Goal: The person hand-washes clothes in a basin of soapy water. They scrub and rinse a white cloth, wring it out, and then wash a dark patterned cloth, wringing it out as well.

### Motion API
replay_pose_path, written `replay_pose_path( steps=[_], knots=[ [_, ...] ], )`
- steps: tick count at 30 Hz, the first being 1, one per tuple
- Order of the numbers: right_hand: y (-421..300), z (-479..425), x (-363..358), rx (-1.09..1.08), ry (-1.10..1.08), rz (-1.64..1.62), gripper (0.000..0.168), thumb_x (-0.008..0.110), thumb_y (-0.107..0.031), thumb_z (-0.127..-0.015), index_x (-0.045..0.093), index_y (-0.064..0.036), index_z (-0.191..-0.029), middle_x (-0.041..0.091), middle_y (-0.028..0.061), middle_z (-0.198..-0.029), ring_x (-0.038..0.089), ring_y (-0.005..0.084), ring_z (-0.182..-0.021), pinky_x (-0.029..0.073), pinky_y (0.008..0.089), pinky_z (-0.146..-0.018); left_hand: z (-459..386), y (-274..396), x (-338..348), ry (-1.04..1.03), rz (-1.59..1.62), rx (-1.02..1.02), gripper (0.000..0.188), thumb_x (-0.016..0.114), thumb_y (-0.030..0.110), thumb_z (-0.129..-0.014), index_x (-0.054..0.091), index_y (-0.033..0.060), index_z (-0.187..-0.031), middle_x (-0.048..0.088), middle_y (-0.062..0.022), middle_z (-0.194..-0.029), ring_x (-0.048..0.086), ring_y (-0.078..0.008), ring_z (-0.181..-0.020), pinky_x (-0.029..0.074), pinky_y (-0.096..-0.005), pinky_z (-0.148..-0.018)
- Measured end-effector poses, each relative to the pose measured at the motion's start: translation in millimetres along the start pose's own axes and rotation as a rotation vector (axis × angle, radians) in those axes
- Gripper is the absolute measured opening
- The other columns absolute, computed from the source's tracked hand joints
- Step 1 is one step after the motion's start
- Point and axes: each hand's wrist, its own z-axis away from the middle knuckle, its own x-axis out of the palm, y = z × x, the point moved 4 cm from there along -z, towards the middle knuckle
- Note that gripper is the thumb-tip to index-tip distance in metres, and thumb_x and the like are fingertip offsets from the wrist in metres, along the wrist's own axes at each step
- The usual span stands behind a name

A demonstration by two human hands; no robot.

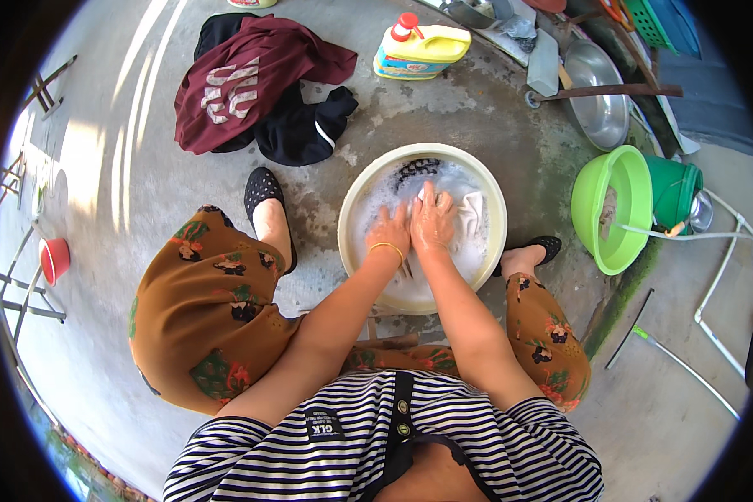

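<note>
A round cream basin [346,207] of sudsy water stands on the floor between the feet. Both hands are inside it, side by side. My left hand [388,231], with a yellow bangle at its wrist, rests in the suds, its fingertips partly hidden by foam. Touching it at the right, my right hand [432,219] lies over whitish cloth, fingers bent; whether either hand grips the cloth is unclear. White cloth [472,213] shows to the right of the right hand. A dark patterned piece [417,169] lies at the basin's far side.
Beyond the basin lie a maroon garment [251,81], black clothing [304,128] and a yellow pump jug [420,53]. At right are a green basin [637,207], a dark green bucket [671,188], a metal bowl [602,113] and a squeegee [639,331]. A red bucket [54,260] stands far left.
</note>
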Motion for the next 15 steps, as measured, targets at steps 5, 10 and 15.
replay_pose_path(
  steps=[5,10,15],
  knots=[
    [9.9,-28.2,38.7,0.016,-0.164,0.160,0.054,0.061,-0.031,-0.085,0.043,-0.022,-0.135,0.046,0.0178,-0.122,0.053,0.0411,-0.106,0.052,0.0435,-0.083,-29.2,-13.9,43.0,-0.279,-0.427,0.163,0.036,0.043,0.024,-0.095,0.060,0.0084,-0.122,0.058,-0.0187,-0.123,0.059,-0.0351,-0.111,0.048,-0.0441,-0.092],
    [56.9,-40.2,96.1,0.059,-0.188,-0.170,0.053,0.059,-0.034,-0.084,0.047,-0.017,-0.132,0.050,0.0277,-0.127,0.050,0.0451,-0.115,0.045,0.0527,-0.091,-34.8,-3.9,52.9,-0.303,-0.403,0.141,0.033,0.042,0.018,-0.094,0.063,0.0080,-0.117,0.059,-0.0149,-0.126,0.058,-0.0305,-0.114,0.048,-0.0414,-0.093],
    [46.5,-43.1,75.7,-0.139,0.104,0.052,0.048,0.058,-0.038,-0.085,0.053,-0.013,-0.126,0.053,0.0277,-0.124,0.053,0.0455,-0.111,0.044,0.0520,-0.093,-38.2,-5.4,41.4,-0.340,-0.338,0.137,0.036,0.039,0.022,-0.094,0.062,0.0081,-0.119,0.062,-0.0155,-0.121,0.059,-0.0306,-0.113,0.049,-0.0417,-0.092]
  ],
)
